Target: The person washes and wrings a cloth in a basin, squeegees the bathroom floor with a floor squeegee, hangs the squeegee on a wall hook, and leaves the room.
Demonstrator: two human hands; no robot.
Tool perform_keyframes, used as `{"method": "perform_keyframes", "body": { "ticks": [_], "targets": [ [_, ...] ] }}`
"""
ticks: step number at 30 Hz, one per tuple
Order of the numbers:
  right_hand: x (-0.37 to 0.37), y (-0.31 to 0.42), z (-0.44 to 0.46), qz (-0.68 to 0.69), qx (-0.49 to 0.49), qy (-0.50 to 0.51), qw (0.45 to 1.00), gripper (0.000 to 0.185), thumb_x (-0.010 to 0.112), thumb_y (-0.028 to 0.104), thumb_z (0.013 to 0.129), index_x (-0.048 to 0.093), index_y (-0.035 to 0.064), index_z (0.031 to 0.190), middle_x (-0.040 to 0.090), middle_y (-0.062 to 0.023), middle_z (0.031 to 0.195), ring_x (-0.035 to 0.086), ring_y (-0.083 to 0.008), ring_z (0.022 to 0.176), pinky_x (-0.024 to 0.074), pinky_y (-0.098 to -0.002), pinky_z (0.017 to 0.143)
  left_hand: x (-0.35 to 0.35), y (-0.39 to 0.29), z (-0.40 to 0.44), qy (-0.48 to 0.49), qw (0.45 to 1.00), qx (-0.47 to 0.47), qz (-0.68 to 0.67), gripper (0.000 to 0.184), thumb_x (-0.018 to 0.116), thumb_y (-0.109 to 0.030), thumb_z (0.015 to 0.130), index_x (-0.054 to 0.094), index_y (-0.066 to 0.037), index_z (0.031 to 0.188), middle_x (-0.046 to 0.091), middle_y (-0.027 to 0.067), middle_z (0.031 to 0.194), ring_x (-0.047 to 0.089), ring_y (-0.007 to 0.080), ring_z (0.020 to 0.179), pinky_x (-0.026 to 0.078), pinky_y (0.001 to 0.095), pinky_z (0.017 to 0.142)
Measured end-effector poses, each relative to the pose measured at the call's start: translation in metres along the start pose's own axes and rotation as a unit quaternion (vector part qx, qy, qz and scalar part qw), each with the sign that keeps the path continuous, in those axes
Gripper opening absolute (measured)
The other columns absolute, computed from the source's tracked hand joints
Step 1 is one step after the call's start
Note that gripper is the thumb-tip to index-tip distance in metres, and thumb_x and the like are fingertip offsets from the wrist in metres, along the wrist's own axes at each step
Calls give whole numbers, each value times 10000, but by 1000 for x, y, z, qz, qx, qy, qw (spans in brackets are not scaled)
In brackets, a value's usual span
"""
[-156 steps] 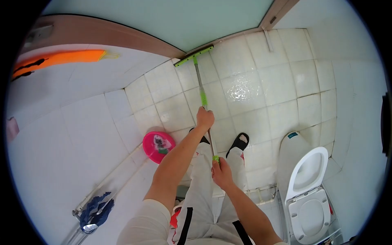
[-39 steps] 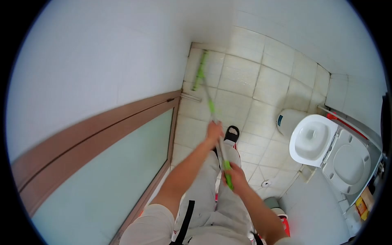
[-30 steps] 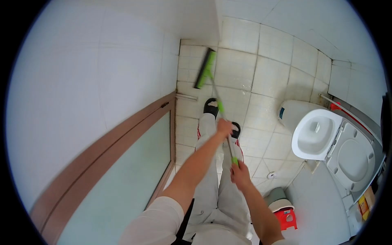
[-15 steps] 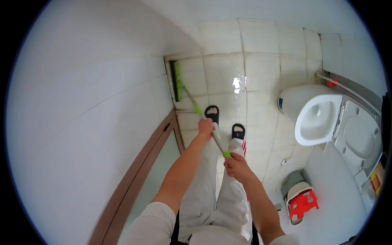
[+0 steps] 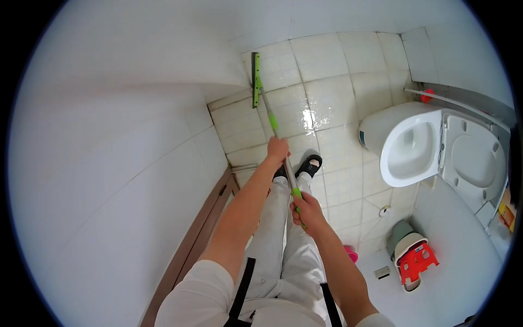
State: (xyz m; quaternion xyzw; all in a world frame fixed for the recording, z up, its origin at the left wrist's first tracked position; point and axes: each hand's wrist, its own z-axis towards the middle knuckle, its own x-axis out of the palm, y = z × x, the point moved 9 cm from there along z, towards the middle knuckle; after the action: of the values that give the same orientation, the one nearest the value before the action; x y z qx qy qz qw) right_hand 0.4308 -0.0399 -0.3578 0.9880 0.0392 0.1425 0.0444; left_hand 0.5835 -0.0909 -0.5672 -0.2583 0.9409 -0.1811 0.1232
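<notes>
A green and black squeegee head point(image 5: 256, 80) lies on the tiled floor beside the wall corner at the upper left. Its metal pole point(image 5: 290, 173) runs down toward the body. My left hand point(image 5: 278, 150) is wrapped round the middle of the pole, just below a green sleeve. Lower down, my right hand point(image 5: 309, 212) grips the green end handle. Both of my feet, in black slippers point(image 5: 309, 165), stand on the floor near the pole.
A white toilet point(image 5: 409, 144) with raised lid stands at the right. Below it are a red plastic stool point(image 5: 417, 264), grey and cream bins, and a pink basin point(image 5: 351, 253). A brown door frame point(image 5: 201, 231) borders the left. Water glistens on the tiles point(image 5: 327, 103).
The view has turned right from the doorway. Since half a second ago, the squeegee head has moved up along the wall corner, and my feet have shifted. Both hands keep hold of the pole.
</notes>
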Motion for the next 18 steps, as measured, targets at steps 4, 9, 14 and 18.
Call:
{"method": "perform_keyframes", "body": {
  "ticks": [4, 9, 14, 18],
  "targets": [
    [-43, -35, 6, 55, 27, -56, 997, 184, 485, 261, 965, 505, 81, 931, 454, 6, 629, 412, -84, 452, 326, -249, 389, 40, 50, 28, -14, 956, 126, 266, 202, 542, -183, 833, 529, 13, 881, 587, 210, 784, 587, 355, 685, 477, 431, 607],
    [-60, -106, -67, 77, 54, -85, 992, 262, 467, 326, 983, 483, 84, 1085, 447, -20, 602, 388, -118, 408, 322, -277, 374, 74, 87, -84, 36, 942, 79, 326, 407, 578, -247, 826, 514, 68, 1077, 584, 309, 1050, 568, 465, 996, 459, 488, 885],
    [-35, -28, -31, 151, 53, 40, 986, 260, 486, 325, 969, 475, 73, 1033, 439, -27, 591, 390, -125, 402, 312, -283, 371, 67, 5, -49, -5, 963, 96, 251, 292, 548, -191, 853, 510, 39, 1029, 602, 233, 930, 584, 374, 866, 473, 446, 748],
    [-35, 63, 47, 216, -5, 120, 969, 259, 516, 296, 943, 493, 55, 1036, 447, -27, 604, 377, -115, 407, 294, -276, 376, 82, -78, 9, -2, 990, 74, 118, 162, 517, -157, 892, 469, -4, 915, 558, 122, 699, 540, 207, 507, 425, 356, 396]
  ]
}}
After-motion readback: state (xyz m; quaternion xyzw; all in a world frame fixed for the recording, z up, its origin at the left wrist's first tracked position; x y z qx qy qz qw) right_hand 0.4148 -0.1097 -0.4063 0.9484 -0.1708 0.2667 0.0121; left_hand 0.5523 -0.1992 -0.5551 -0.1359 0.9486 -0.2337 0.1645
